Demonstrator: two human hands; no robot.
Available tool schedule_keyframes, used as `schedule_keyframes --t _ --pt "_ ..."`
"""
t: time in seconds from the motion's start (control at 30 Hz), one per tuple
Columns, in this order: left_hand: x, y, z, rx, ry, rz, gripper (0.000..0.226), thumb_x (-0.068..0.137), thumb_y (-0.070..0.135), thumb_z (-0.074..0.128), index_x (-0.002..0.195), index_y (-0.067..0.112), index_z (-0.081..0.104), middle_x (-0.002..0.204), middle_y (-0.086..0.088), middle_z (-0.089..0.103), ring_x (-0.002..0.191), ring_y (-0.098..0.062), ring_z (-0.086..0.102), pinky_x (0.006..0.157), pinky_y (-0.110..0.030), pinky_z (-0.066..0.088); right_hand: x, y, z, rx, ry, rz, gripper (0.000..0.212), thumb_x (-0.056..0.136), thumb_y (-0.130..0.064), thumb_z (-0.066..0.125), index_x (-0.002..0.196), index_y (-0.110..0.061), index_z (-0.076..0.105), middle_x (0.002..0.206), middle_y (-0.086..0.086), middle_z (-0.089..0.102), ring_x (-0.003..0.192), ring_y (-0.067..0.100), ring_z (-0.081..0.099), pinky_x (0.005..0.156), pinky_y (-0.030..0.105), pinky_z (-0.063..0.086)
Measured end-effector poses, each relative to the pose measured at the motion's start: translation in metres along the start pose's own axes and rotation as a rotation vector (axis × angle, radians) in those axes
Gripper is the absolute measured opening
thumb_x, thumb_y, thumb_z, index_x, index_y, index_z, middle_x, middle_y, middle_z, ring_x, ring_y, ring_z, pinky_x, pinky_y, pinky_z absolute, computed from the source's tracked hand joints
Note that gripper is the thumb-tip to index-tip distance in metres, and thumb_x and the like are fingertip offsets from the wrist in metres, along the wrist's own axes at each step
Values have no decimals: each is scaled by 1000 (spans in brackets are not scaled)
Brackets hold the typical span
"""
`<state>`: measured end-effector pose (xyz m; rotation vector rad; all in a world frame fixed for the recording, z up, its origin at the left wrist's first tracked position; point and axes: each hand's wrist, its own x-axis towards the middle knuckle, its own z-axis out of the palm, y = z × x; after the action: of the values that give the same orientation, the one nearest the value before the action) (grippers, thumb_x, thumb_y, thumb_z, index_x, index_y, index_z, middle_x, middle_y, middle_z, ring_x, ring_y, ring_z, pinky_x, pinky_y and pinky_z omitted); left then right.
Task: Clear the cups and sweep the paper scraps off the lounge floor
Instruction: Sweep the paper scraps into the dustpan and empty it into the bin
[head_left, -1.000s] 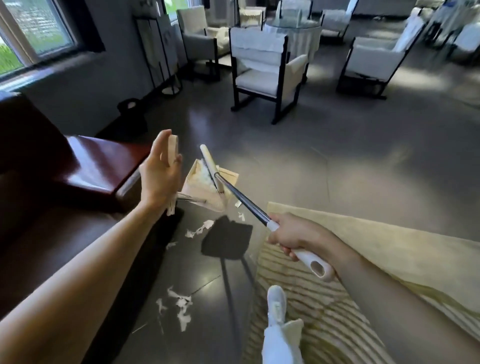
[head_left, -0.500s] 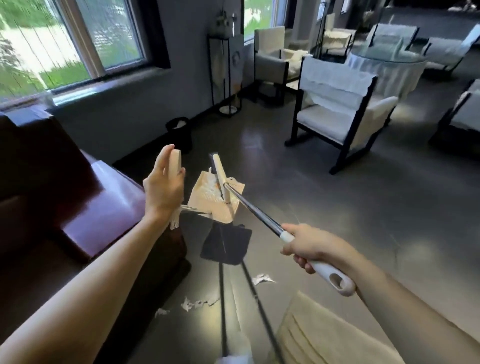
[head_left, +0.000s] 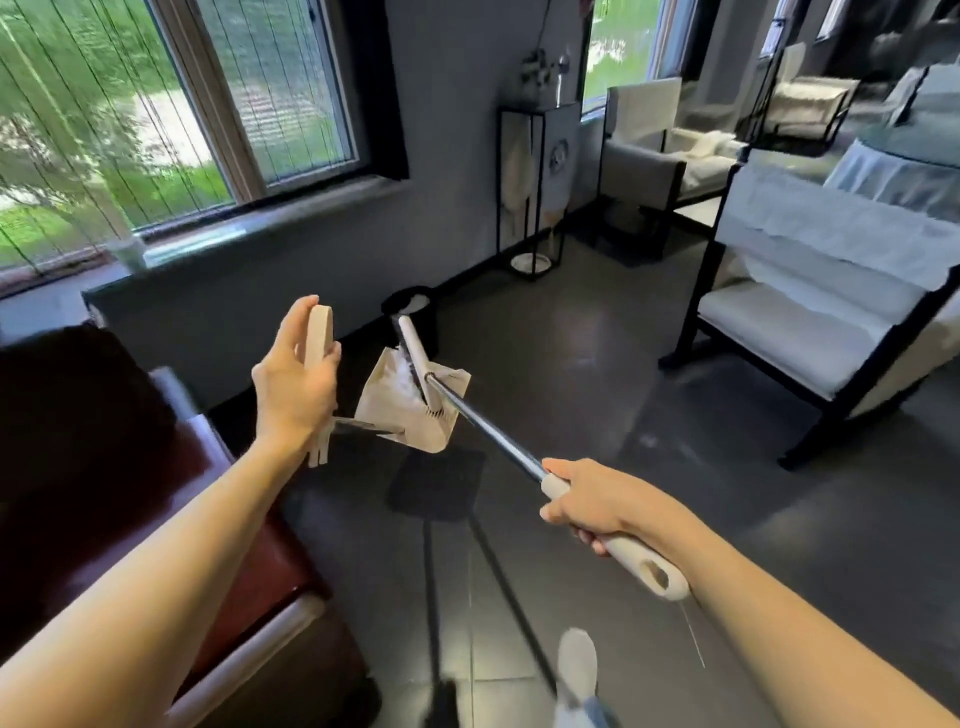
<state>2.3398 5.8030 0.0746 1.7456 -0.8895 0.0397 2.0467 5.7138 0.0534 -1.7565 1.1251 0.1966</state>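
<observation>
Head view: dustpan (head_left: 400, 413) held aloft
Left hand (head_left: 293, 384): clamped round dustpan handle (head_left: 318, 338)
Right hand (head_left: 597, 504): broom (head_left: 483, 422) gripped, bristles in dustpan

The single view comes from a wide-angle camera worn on the person's head, facing forward and tilted down. The left hand (head_left: 293, 384) and right hand (head_left: 597, 501) sit near the lens, mid-frame. Beyond them stretch the dark floor (head_left: 649, 415), a window (head_left: 171, 119) at upper left and an armchair (head_left: 789, 317) at right.
</observation>
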Motion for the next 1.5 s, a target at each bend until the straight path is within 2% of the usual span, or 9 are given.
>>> schedule_keyframes --t 0.1,0.23,0.47,0.6,0.77,0.87,1.0,1.1,1.5 --pt "69 -23 54 -9 20 -24 54 90 11 61 130 44 48 119 5 63 100 -5 64 88 -29 52 96 -24 -57 -41 -41 -25 61 92 -15 54 147 -26 29 57 5 50 45 15 44 44 24 43" --pt "166 -47 124 -17 126 -49 49 91 10 61 132 36 50 106 13 62 83 16 61 73 -18 51 215 -64 -139 -90 -84 -73 63 92 -15 54 147 -28 29 59 5 52 46 14 46 44 24 43" --pt "319 -83 195 109 203 -17 40 93 23 59 129 38 52 105 8 65 83 16 61 80 -8 47 374 -153 -238 -114 -159 -130 62 93 -12 56 146 -30 31 63 3 50 44 9 45 39 22 42" --pt "413 -112 228 154 148 -8 37 94 33 55 130 41 51 97 9 67 84 -10 68 82 -28 52 464 -194 -266 -94 -198 -145 71 93 -12 55 151 -32 21 59 2 47 43 9 44 39 22 41" --pt "515 -147 270 283 25 43 50 92 11 59 137 29 50 103 -2 69 87 -18 68 78 -27 52 565 -237 -285 -14 -224 -134 72 92 -14 56 151 -36 20 57 1 46 41 7 43 40 22 41" --pt "559 -161 294 359 -119 83 51 91 10 60 139 24 50 113 -10 69 97 -24 69 85 -41 55 616 -252 -299 72 -233 -91 72 92 -14 57 150 -38 21 56 0 46 37 5 43 38 21 40" --pt "583 -181 328 524 -437 120 58 91 14 60 143 32 43 117 -10 66 106 -32 63 86 -37 52 658 -247 -306 221 -254 6 71 92 -15 59 149 -38 24 49 -4 47 36 5 43 37 19 38" --pt "593 -192 345 506 -460 128 60 91 15 61 145 31 40 122 -9 63 109 -34 62 84 -40 53 682 -238 -319 307 -281 64 70 93 -14 58 149 -38 23 43 -7 47 37 5 42 37 18 36" --pt "620 -201 388 646 -574 285 64 88 15 66 139 42 39 89 -9 61 73 -37 64 59 -42 54 730 -247 -359 395 -329 43 71 94 -12 56 150 -36 20 44 -7 45 37 4 40 35 17 35"
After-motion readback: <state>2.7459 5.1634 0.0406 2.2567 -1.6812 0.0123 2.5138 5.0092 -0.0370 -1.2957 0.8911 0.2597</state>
